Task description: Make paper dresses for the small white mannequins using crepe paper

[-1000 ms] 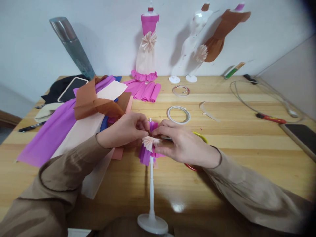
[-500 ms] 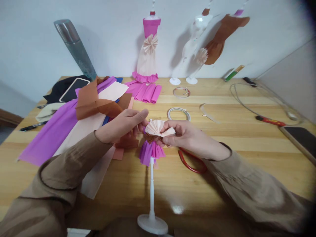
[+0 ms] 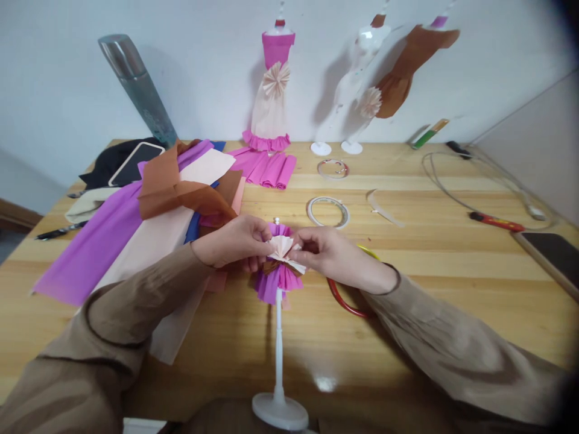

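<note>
In the centre of the frame, the cream pleated paper [image 3: 281, 246] sits against a pink and purple ruffled dress [image 3: 268, 287] on a small white stand [image 3: 278, 355], with brown paper [image 3: 272, 266] just under it. The left hand [image 3: 231, 242] has its thumb and fingers pinched on the pleats' left edge; the right hand [image 3: 338, 259] is pinched on their right side. Beneath the right wrist, red and yellow handles [image 3: 346, 308] lie on the table [image 3: 217, 367]. At left, crepe paper sheets [image 3: 97, 241] overlap; above the right hand lies a white ring [image 3: 310, 212].
</note>
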A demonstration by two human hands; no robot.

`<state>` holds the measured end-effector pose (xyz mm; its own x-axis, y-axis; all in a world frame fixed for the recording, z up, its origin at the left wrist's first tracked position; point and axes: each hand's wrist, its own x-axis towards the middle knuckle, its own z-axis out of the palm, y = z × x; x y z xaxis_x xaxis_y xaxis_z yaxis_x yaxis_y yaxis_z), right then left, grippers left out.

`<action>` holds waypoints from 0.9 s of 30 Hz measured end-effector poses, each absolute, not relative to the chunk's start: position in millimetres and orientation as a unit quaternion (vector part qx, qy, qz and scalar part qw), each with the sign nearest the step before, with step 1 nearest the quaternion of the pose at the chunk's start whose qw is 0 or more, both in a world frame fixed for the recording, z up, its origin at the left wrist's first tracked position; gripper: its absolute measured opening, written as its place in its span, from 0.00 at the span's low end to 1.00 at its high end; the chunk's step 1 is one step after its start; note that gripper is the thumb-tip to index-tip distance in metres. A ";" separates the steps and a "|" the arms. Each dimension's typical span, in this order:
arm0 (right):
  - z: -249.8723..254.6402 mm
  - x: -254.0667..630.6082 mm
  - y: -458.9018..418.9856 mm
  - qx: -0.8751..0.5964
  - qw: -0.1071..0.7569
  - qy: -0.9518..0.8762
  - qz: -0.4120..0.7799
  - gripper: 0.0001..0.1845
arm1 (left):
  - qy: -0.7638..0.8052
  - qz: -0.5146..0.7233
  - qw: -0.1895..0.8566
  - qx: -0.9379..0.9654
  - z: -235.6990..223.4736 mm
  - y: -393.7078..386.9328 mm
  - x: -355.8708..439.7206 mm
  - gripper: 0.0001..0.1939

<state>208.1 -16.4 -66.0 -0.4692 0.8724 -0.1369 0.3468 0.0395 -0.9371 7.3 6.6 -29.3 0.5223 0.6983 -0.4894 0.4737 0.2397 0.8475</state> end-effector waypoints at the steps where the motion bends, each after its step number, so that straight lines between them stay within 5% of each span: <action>1: -67.5 207.8 -16.1 -0.460 0.256 -0.677 0.515 0.13 | 0.483 0.088 0.614 0.618 -30.5 6.8 7.4 0.06; 5: -64.4 208.0 -17.4 -0.464 0.255 -0.637 0.560 0.12 | 0.497 0.083 0.556 0.661 -31.5 6.6 5.0 0.07; 10: -58.1 209.2 -18.2 -0.451 0.250 -0.568 0.641 0.17 | 0.543 0.177 0.266 0.777 -13.2 -3.7 0.5 0.09; 16: -51.8 207.5 -19.6 -0.468 0.287 -0.540 0.638 0.17 | 0.498 0.123 0.172 0.841 -1.5 -31.4 10.4 0.15; 21: -46.7 205.7 -23.6 -0.486 0.301 -0.555 0.605 0.15 | 0.510 0.134 0.193 0.827 -2.7 -32.1 9.7 0.16; 27: -47.8 205.5 -24.0 -0.448 0.363 -0.596 0.558 0.12 | 0.531 0.218 0.380 0.726 7.2 -4.3 -7.6 0.21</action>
<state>205.5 -24.0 -47.8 -0.3341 0.9402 -0.0672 0.1298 -0.0247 -0.9912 -7.6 -4.3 7.2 0.3421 0.9355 -0.0880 0.6046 -0.1474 0.7828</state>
